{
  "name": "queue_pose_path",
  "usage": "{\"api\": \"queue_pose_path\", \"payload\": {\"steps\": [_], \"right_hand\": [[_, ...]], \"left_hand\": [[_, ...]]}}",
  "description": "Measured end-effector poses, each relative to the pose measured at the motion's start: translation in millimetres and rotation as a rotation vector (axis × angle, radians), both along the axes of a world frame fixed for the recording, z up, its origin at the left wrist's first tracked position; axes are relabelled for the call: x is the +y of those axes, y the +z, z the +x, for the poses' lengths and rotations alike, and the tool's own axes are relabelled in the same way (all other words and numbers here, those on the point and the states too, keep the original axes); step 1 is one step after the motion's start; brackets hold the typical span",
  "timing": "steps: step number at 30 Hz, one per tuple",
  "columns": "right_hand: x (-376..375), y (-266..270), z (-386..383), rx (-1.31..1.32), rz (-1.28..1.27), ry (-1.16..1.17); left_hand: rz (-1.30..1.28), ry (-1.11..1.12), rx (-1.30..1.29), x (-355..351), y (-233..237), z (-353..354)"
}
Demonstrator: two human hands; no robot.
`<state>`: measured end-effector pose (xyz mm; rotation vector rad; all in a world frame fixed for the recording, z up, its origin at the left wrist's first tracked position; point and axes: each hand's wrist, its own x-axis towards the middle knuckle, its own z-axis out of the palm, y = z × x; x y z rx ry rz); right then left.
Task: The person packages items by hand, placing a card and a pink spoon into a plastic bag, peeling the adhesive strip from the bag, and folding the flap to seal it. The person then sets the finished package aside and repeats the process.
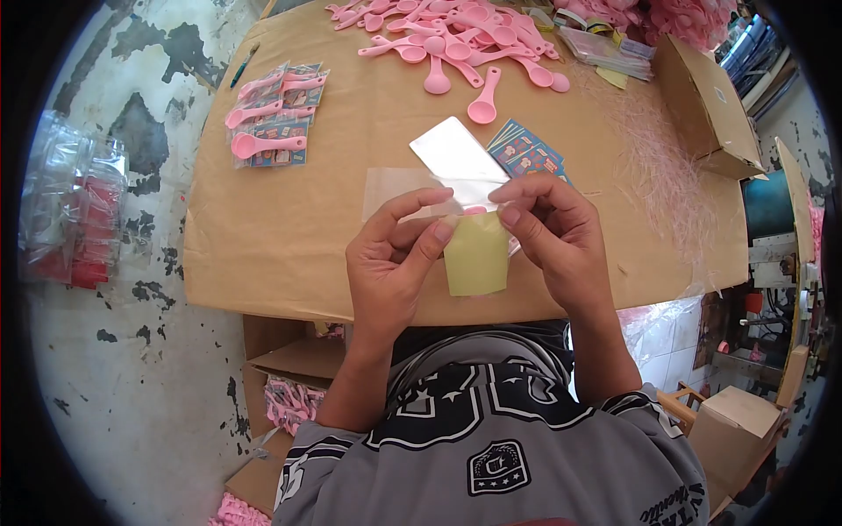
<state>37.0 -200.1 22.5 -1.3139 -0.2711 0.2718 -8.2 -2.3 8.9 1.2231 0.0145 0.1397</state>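
Between my hands, above the table's near edge, hangs a small clear bag with a yellow-green card (476, 256) inside. A bit of pink (474, 210) shows at its top. My left hand (399, 254) pinches the bag's upper left side, thumb and forefinger close together. My right hand (557, 237) pinches the upper right corner. Just beyond my fingers lie a stack of clear bags (458, 149) and a fan of blue printed cards (529, 151). A single pink spoon (483, 98) rests behind them.
Loose pink spoons (456, 31) are heaped at the back of the brown-covered table (289, 228). Bagged spoons with cards (270, 145) lie at the left, near a pen (244, 67). A cardboard box (706, 110) stands at the right, beside thin pink strands (653, 167).
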Motion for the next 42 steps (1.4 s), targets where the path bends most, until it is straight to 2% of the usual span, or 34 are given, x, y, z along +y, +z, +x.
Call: {"api": "queue_pose_path", "payload": {"steps": [6,11,12,14,18,24,27,30,33,35,37,40,42], "right_hand": [[-10,-9,1,-0.173,-0.005,0.013],[-14,0,-1,-0.276,-0.058,0.020],[-14,1,-2,-0.257,-0.086,0.012],[-9,2,-5,-0.221,-0.143,-0.001],[6,0,-6,-0.121,-0.080,-0.058],[15,3,-1,-0.113,-0.084,0.008],[19,8,-2,-0.148,-0.086,0.067],[23,11,-1,-0.221,-0.079,-0.017],[14,11,9,-0.328,-0.180,-0.321],[-2,11,18,-0.410,-0.441,-0.408],[-20,10,26,-0.484,-0.704,-0.502],[-32,-7,32,-0.580,-1.020,-0.544],[-37,-19,32,-0.569,-1.164,-0.549]], "left_hand": [[0.144,-0.039,-0.167,9,-19,2],[-0.050,-0.035,-0.108,2,-5,3],[-0.104,-0.040,-0.092,2,-4,2],[-0.032,-0.051,-0.099,10,-16,1],[0.060,-0.017,-0.061,10,-13,-1],[-0.161,-0.119,-0.001,22,6,-9],[0.115,-0.220,0.021,36,-3,-15],[0.324,-0.185,-0.081,49,1,-18],[0.829,0.175,-0.318,76,6,-7],[1.014,0.431,-0.398,106,10,7],[0.993,0.516,-0.210,120,30,9],[1.044,0.554,-0.249,124,22,13],[1.101,0.368,-0.217,107,12,11]]}}
